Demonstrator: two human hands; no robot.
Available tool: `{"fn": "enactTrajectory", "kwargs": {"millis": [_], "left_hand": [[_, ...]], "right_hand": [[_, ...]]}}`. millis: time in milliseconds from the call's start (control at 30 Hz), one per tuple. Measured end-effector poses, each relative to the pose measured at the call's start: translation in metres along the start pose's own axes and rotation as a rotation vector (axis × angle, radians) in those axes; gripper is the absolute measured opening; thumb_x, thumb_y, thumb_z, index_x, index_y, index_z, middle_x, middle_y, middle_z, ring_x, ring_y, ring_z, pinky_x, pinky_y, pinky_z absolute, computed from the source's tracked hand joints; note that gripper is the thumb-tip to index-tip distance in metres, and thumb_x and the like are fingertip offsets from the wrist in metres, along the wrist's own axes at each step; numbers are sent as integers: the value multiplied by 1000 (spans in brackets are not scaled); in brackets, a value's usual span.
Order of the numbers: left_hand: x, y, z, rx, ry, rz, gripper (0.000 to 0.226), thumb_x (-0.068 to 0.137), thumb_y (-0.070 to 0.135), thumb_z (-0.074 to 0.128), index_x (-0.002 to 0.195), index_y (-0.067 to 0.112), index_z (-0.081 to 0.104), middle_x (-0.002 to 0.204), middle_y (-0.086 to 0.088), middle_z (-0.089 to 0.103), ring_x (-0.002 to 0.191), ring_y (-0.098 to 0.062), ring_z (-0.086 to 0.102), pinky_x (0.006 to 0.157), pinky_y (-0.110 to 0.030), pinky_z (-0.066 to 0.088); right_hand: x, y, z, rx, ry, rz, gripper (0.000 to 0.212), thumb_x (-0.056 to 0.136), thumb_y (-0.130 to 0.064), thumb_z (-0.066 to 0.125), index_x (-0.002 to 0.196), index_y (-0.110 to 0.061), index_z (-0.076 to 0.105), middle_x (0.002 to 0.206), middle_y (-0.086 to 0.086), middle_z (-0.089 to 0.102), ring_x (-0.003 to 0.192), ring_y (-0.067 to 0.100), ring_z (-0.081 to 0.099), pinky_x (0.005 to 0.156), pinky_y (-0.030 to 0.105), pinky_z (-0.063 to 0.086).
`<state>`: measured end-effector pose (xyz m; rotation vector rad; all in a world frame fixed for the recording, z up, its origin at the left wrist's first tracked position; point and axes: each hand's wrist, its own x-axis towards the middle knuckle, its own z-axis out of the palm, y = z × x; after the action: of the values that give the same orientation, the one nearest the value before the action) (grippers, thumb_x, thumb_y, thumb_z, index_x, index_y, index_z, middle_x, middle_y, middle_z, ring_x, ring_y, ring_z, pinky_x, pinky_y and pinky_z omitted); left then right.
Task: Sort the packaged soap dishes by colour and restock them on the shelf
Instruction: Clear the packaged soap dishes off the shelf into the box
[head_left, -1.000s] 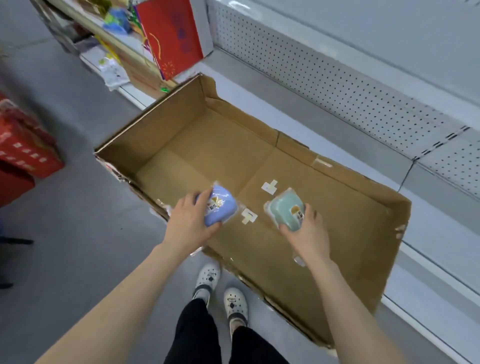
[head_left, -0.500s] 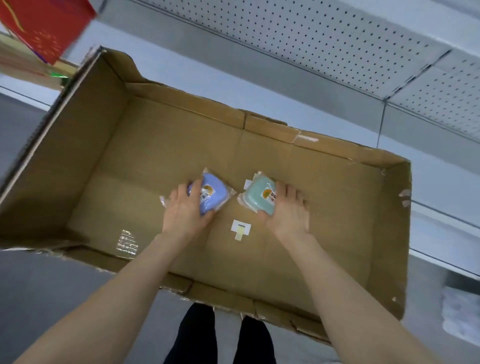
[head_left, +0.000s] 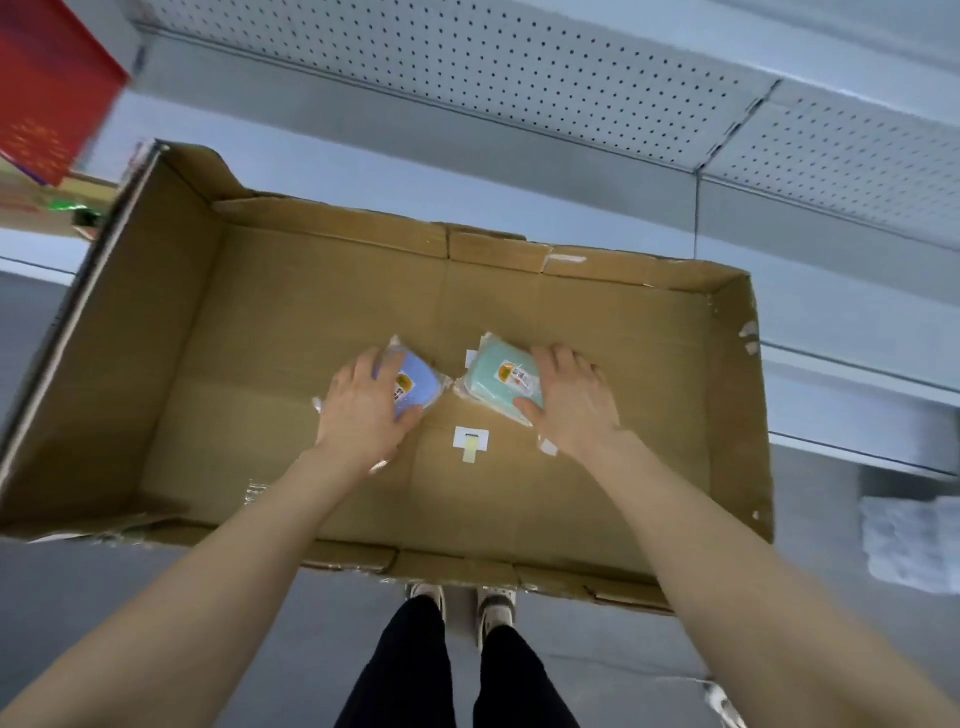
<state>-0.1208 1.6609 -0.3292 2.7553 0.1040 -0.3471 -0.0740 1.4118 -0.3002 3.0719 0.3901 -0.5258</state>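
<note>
Matt corrugated cardboard box (head_left: 311, 312); glossy, seemingly plastic-wrapped soap dishes (head_left: 498, 379).

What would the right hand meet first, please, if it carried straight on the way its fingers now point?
Probably the far wall of the brown cardboard box: the right hand, gripping the mint-green packaged soap dish, points across bare box floor towards it, though depth is unclear.

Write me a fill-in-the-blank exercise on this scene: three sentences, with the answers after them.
1. The left hand grips the ____ dish.
2. The green dish is gripped by the ____ hand.
3. The cardboard box holds exactly ____ dishes.
Missing words: blue; right; two.
</note>
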Motion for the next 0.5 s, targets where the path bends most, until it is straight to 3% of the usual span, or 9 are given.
{"fn": "enactTrajectory", "kwargs": {"millis": [167, 300, 500], "left_hand": [[-12, 46, -45, 41, -3, 192, 50, 90, 36, 61, 135, 17, 53, 130, -8, 55, 117, -32, 51, 92, -40, 45], [-28, 103, -71, 114, 33, 353, 44, 90, 36, 60, 132, 23, 55, 123, -4, 59, 111, -29, 53, 85, -41, 50], [-63, 216, -78, 175, 163, 587, 40, 87, 32, 66, 125, 20, 62, 119, -1, 63, 107, -28, 58, 77, -36, 49]], "right_hand": [[-47, 33, -49, 4, 79, -85, 53, 98, -44, 48, 142, -15, 38, 136, 8, 48, 120, 30, 49, 95, 40, 42], [-98, 68, -80, -51, 200, -119, 53, 99, -45, 44, 141, -12, 45, 136, 10, 52, 119, 29, 53, 96, 40, 44], [-182, 153, -103, -64, 419, -61, 53, 93, -39, 60, 133, -6, 54, 121, 15, 60, 103, 36, 59, 86, 46, 50]]}}
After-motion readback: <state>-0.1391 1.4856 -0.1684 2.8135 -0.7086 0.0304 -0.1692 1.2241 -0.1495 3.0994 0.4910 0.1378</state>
